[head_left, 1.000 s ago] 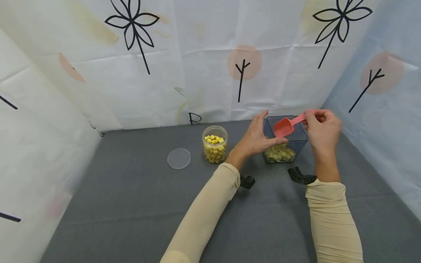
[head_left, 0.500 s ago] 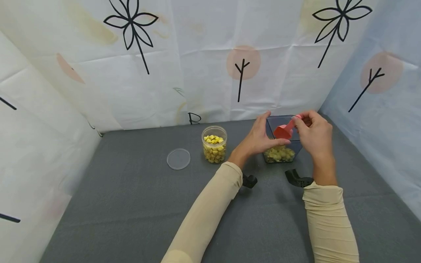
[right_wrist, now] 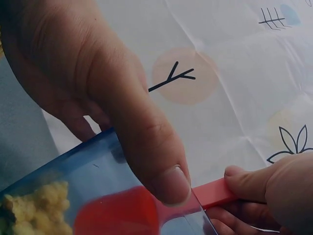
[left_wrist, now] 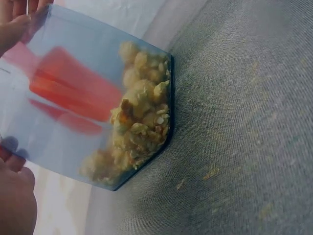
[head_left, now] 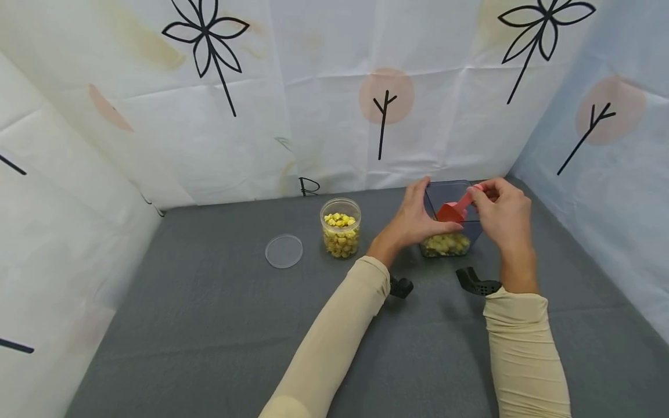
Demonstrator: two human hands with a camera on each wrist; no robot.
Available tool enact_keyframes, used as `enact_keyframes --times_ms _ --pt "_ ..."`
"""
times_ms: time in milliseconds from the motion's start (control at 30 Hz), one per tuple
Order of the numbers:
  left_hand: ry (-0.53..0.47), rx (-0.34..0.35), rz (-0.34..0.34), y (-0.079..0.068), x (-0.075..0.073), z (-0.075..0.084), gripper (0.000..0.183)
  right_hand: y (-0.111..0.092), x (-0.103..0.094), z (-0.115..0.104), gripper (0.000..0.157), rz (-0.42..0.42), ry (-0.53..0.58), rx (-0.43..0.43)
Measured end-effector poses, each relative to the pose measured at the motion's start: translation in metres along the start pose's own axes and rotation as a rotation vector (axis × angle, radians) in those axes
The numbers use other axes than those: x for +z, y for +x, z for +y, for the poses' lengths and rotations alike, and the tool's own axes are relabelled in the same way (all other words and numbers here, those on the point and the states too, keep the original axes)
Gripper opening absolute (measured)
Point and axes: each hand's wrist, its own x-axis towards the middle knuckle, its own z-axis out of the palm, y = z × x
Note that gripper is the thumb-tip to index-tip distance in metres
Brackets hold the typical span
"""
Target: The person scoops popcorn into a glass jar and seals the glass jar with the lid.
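A clear bluish plastic container point(head_left: 443, 194) stands at the back right, with popcorn point(left_wrist: 139, 107) heaped in its bottom. My left hand point(head_left: 410, 220) grips it near the rim, thumb across the near wall and fingers at the left side. Between thumb and fingers, my right hand point(head_left: 504, 212) pinches the handle of a pink-red scoop point(head_left: 450, 213). Through the wall in the left wrist view, the scoop's bowl slants down inside the container, its tip at the popcorn. The left thumb partly covers the scoop in the head view.
An uncapped clear jar point(head_left: 341, 229) with yellow popcorn stands left of the container. Left of that, a round transparent lid point(head_left: 284, 251) lies flat on the grey cloth point(head_left: 209, 325). Printed fabric walls point(head_left: 313, 104) rise behind and at both sides.
My right hand has shifted left, and the scoop has tilted more steeply and sunk lower into the container. The left hand keeps its hold in nearly the same place.
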Motion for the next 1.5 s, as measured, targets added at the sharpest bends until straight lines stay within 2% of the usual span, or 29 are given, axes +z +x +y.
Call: enact_keyframes --times_ms 333,667,1133,1333,1500 --pt "-0.073 0.019 0.008 0.0059 0.006 -0.0032 0.113 -0.0006 -0.0008 0.0046 0.043 -0.023 -0.058 -0.022" --pt "-0.136 0.033 -0.006 0.0092 0.0099 -0.0063 0.112 -0.0006 0.0015 0.0072 0.043 -0.13 -0.123 -0.075" --pt "-0.164 0.044 -0.007 0.0069 0.0073 -0.007 0.112 0.0026 0.0013 0.0092 0.049 -0.118 -0.027 -0.027" --pt "-0.173 0.043 -0.002 0.0063 0.0068 -0.0077 0.112 0.0051 0.0007 0.0075 0.048 -0.088 0.057 0.053" --pt "-0.182 0.046 0.0 0.0058 0.0063 -0.0094 0.112 0.0045 0.0022 0.0066 0.049 -0.111 0.043 0.047"
